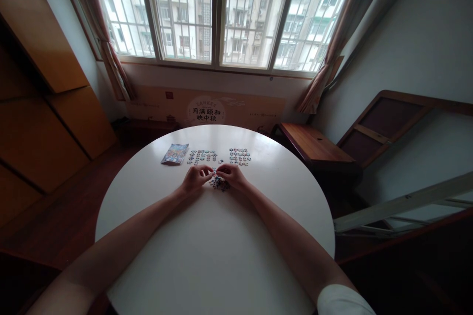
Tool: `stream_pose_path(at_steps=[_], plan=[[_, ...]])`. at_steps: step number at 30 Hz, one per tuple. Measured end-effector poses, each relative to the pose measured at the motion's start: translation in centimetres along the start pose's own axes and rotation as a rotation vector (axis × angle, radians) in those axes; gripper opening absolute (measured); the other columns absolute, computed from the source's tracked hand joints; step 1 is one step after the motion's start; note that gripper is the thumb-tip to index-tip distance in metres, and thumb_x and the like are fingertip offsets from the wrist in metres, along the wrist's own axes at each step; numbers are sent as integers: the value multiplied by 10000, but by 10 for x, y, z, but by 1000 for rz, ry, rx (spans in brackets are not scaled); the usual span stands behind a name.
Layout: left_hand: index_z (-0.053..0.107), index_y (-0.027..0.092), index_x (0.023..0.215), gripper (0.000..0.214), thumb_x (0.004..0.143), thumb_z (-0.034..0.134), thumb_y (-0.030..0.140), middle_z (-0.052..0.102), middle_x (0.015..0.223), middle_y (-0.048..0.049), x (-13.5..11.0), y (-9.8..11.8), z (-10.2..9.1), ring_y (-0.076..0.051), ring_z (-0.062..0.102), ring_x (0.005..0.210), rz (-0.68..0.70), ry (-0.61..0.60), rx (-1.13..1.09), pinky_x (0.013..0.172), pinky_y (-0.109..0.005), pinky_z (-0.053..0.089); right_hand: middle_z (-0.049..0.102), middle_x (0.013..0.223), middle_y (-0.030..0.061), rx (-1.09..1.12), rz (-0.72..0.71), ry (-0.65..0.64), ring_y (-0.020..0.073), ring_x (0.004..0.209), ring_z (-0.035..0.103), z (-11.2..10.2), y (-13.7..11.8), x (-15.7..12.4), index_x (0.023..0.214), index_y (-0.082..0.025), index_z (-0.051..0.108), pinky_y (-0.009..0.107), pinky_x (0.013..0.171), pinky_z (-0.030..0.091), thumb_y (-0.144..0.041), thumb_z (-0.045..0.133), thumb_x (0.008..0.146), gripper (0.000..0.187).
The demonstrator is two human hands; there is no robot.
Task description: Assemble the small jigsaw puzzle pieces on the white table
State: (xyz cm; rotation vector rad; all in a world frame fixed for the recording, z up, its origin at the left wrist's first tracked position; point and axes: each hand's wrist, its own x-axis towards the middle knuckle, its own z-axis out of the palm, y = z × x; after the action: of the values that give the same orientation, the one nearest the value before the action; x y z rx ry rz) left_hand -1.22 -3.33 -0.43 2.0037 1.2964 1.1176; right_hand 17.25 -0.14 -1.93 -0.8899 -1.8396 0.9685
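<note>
My left hand [197, 177] and my right hand [232, 175] meet over the white round table, fingertips pinched close together. A tiny light jigsaw puzzle piece [215, 171] shows between them, its details too small to make out. Just below my fingers lies a heap of loose puzzle pieces [220, 184], partly covered by the hands. Beyond my left hand, several pieces are spread in rows [202, 156]. A second set of rows [240, 156] lies past my right hand. One or two stray pieces [220, 161] sit between the two groups.
A colourful printed packet [175, 154] lies on the white table [218, 251], left of the rows. A low wooden stand [314, 142] is beyond the table's right edge. Orange cabinets [74, 133] stand at left, and barred windows [221, 15] are ahead.
</note>
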Motion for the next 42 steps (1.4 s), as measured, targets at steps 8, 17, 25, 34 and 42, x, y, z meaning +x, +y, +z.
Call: stream_pose_path(at_steps=[8,17,25,34,42], plan=[[685,141,804,296,752,603,421,585,551,7,1,0,-1,-83,494,479,-8,-29,18,438,-178,391,667,695,40,28,15,3,135,626,586,1,-1,0,765,-137,673,233,584,448,-358,660,701,231],[676,139,781,284,758,596,411,604,599,-1,3,-8,0,-79,494,492,17,-42,3,459,-184,396,675,704,51,-28,-16,-2,150,638,604,-1,-3,-2,770,-130,687,254,605,467,-338,651,719,217],[688,144,792,283,749,601,410,617,632,-10,6,-13,1,-86,505,533,43,-24,49,494,-191,399,691,747,56,-59,-7,-20,152,667,624,-2,-5,-3,806,-131,699,255,634,488,-352,636,731,242],[691,180,810,266,760,561,406,635,657,2,10,-17,-22,-103,519,557,-39,-15,257,526,-213,377,692,749,62,-56,1,-15,144,654,620,0,-5,-3,845,-120,688,238,594,478,-341,590,771,253],[685,213,813,235,759,553,398,667,737,2,12,-17,-46,-144,580,661,-111,-91,494,570,-234,375,690,749,69,-13,34,-26,135,637,620,1,-5,-4,827,-110,683,228,577,474,-337,592,765,252]])
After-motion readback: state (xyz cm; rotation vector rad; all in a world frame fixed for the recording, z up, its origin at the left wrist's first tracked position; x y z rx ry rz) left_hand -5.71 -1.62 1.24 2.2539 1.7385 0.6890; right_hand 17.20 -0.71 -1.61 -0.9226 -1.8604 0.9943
